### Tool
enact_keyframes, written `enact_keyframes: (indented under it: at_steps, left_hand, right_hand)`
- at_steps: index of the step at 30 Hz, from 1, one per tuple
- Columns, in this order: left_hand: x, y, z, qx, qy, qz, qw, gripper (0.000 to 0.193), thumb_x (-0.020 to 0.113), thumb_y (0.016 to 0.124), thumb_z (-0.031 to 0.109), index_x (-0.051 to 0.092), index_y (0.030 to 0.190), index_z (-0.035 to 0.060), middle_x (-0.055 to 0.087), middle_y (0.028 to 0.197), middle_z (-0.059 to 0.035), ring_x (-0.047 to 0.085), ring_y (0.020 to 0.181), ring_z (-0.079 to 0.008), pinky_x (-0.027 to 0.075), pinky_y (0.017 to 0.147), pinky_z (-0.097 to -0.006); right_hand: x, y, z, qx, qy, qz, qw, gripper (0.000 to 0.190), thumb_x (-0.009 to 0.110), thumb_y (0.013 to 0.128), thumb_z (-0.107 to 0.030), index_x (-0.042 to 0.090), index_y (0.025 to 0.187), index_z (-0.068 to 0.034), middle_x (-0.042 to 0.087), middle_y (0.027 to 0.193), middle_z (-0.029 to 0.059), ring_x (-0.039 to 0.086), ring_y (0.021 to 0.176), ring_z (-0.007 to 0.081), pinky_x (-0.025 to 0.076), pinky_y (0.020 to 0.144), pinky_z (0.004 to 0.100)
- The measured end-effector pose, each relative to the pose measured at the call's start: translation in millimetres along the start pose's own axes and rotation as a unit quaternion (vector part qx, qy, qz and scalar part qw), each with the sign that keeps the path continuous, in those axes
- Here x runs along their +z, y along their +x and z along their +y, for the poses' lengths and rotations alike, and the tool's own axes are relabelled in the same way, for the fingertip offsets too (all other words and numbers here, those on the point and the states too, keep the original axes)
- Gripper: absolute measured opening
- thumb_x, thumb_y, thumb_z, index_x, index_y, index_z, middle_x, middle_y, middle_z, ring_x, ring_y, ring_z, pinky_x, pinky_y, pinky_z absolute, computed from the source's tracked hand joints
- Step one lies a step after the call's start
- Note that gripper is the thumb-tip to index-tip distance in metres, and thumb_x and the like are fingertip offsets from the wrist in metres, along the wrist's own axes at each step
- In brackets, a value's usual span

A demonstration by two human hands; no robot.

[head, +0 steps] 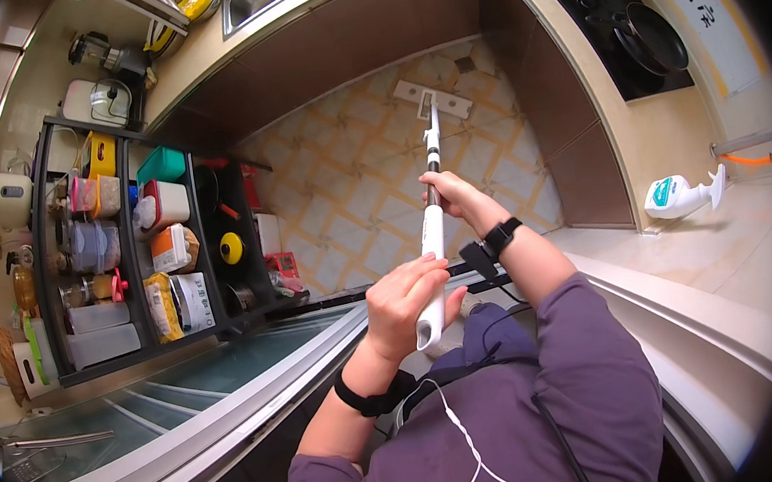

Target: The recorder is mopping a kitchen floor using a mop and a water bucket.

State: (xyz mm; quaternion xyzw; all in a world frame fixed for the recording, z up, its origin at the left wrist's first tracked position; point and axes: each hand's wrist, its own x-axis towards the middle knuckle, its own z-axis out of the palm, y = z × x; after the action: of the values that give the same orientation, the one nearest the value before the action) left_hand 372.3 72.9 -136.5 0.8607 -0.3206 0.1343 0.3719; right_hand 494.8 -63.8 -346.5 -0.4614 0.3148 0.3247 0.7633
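A flat mop with a white handle point(432, 225) slopes down and away from me. Its white rectangular mop head point(453, 103) lies on the patterned tile floor point(365, 172) near the far cabinets. My left hand point(406, 299) is at the thick upper part of the handle, close to its open, hollow end; its fingers lie along the side, and whether they close around it is hard to tell. Farther down, my right hand point(450, 194) is closed around the dark section of the pole. Both wrists wear black bands.
A black shelf rack point(206, 239) with boxes and bags stands at the left. Brown base cabinets point(350, 33) bound the floor beyond and at right. A white spray bottle point(679, 197) and a cooktop point(599, 21) are at right. The sliding door's track point(235, 412) crosses in front of me.
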Motion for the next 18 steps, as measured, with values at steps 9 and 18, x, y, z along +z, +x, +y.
enact_keyframes:
  at_steps: [9,18]
  left_hand:
    - [-32,87,47,0.075,-0.013,0.028,0.997,0.067,0.068,0.047,0.064,0.057,0.069,0.0016,0.061,0.07,-0.0086,0.062,0.065,-0.0202,0.048,0.058,-0.0262]
    - [-39,94,11,-0.102,-0.11,0.082,0.985,0.01,0.061,0.076,0.009,0.059,0.079,-0.0006,0.062,0.075,-0.0077,0.055,0.063,-0.0098,0.043,0.056,-0.0217]
  right_hand:
    - [19,-84,-7,-0.162,0.367,-0.02,0.916,0.021,0.065,0.075,-0.02,0.049,0.07,-0.009,0.051,0.059,0.003,0.051,0.053,0.0144,0.043,0.049,0.0262]
    - [32,-23,-26,-0.275,0.539,-0.083,0.792,0.01,0.057,0.081,-0.009,0.049,0.077,-0.003,0.061,0.082,0.0167,0.06,0.081,0.022,0.049,0.076,0.0281]
